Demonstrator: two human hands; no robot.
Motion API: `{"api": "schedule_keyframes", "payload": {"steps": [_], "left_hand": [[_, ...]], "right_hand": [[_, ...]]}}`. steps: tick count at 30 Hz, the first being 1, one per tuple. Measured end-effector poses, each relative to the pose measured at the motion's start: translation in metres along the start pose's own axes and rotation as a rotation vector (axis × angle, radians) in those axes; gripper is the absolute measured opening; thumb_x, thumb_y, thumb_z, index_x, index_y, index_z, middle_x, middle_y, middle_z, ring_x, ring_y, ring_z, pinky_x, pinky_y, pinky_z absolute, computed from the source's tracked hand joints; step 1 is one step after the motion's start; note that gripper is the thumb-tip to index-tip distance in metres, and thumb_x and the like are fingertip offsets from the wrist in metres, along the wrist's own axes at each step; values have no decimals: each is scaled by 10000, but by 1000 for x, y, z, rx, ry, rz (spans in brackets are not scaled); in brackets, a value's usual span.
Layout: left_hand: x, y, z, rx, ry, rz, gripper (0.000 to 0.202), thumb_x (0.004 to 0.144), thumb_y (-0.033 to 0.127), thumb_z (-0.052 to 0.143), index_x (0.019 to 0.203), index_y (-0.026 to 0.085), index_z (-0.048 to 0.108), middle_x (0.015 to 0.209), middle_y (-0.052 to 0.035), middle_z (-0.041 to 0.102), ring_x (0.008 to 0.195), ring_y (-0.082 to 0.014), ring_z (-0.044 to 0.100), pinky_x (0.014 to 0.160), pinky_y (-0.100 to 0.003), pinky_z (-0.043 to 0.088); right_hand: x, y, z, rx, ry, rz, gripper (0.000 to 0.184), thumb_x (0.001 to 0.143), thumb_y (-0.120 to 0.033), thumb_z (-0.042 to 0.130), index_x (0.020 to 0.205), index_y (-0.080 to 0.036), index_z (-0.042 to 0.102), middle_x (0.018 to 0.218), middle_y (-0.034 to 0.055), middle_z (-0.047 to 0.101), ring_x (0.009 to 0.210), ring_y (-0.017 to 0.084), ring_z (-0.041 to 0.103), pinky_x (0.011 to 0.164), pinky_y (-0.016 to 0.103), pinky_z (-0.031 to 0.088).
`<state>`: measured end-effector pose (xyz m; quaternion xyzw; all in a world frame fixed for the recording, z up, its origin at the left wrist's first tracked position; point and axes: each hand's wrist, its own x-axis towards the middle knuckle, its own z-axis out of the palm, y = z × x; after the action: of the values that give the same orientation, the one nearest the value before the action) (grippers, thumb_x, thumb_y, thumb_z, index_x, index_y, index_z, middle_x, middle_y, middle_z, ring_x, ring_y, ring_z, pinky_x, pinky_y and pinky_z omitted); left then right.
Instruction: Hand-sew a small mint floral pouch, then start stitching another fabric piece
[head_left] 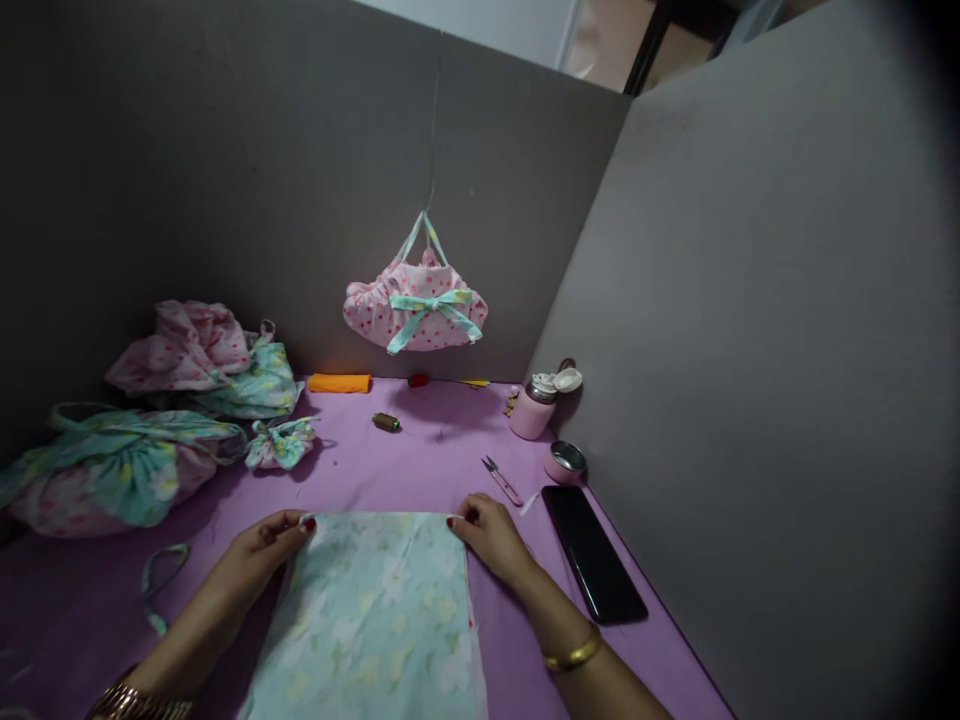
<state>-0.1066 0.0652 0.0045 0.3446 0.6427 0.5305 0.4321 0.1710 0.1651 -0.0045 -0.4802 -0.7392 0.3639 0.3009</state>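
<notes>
A light green floral fabric piece [382, 610] stretches toward me over the purple cloth, its far edge pulled straight. My left hand [262, 550] pinches the far left corner between thumb and fingers. At the far right corner, my right hand [487, 535] grips the fabric the same way. A strip of pink shows along the fabric's right side. Just beyond my right hand lie pink thread snips [502, 482]. A narrow floral strap [154, 590] curls on the cloth to the left of my left forearm.
Pink and green fabric bags [127, 465] pile up at left, beside a small floral pouch [281, 443]. A dotted pink bag [427, 305] hangs at the back panel. Thread spool [386, 422], orange cloth [339, 383], pink jar [532, 412], round pink cup [565, 462] and phone [594, 555] lie around.
</notes>
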Motion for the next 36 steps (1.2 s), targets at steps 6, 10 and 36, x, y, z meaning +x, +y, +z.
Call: {"api": "schedule_keyframes", "payload": {"steps": [6,10,36], "left_hand": [[-24,23,-7,-1,-77,7,348,677,509,697,767,181,623,604,43,547,549,-129,468,527,-208,353],[-43,45,-9,-27,-110,16,342,712,509,674,747,173,619,644,21,570,604,-146,492,576,-227,373],[-103,94,-20,-113,54,183,361,504,505,813,645,198,687,681,-28,675,696,-204,584,633,-256,468]], "right_hand": [[-17,-11,-18,292,-33,71,313,756,-445,588,628,-167,522,542,-25,491,522,124,458,508,235,371],[-36,-31,-33,393,3,78,326,743,-464,630,652,-157,569,570,-11,517,545,130,468,540,246,379],[-88,-102,-65,412,248,-134,266,747,-428,669,655,-196,579,621,8,566,582,144,522,521,218,431]]}}
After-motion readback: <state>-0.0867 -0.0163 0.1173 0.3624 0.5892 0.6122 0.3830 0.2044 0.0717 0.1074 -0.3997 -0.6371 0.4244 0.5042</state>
